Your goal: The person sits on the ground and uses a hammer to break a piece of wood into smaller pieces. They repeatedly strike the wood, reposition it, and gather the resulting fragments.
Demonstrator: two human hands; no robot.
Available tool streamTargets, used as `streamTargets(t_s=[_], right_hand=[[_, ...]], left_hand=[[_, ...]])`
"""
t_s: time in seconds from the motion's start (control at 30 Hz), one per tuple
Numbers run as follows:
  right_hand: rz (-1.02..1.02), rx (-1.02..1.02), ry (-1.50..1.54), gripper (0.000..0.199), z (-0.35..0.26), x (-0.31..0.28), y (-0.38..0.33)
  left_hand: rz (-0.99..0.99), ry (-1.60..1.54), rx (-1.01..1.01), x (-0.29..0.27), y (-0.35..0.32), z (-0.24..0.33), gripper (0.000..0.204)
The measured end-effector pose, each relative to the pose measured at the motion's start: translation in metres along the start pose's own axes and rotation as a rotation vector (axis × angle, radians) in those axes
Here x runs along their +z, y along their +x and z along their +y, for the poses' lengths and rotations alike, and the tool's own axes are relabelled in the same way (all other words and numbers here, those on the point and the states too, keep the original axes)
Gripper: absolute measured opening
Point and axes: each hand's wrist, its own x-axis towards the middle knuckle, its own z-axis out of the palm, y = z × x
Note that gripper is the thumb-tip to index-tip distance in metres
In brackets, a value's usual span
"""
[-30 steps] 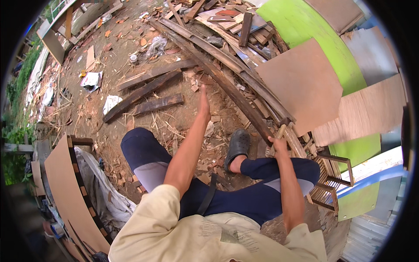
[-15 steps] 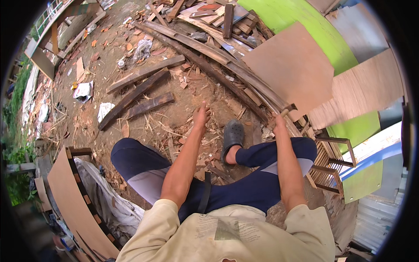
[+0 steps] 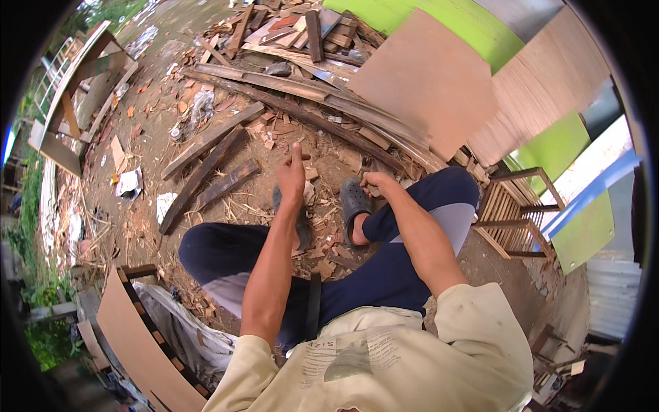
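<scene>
Just beyond right hand (image 3: 375,184), dark beam (image 3: 328,126)

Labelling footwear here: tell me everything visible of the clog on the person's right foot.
The clog is dark grey with a rounded toe and small round holes in its upper; it looks like moulded rubber or foam. It is worn on the right foot, toe pointing away from the person's body, on dirt ground littered with wood scraps. The right hand overlaps its outer edge in view; whether they touch is unclear.

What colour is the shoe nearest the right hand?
The shoe is dark grey, best seen in the head view.
</scene>
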Motion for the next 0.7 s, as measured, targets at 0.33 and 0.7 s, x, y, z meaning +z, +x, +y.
streamTargets(t_s=[0.33, 0.7], right_hand=[[0.502, -0.25, 0.235, 0.036, 0.038, -0.015, -0.027], [0.72, -0.422, 0.602, 0.026, 0.116, -0.081, -0.119]], left_hand=[[-0.405, -0.179, -0.273, 0.102, -0.004, -0.02, 0.061], [-0.666, 0.581, -0.042, 0.204, -0.071, -0.16, 0.057]])
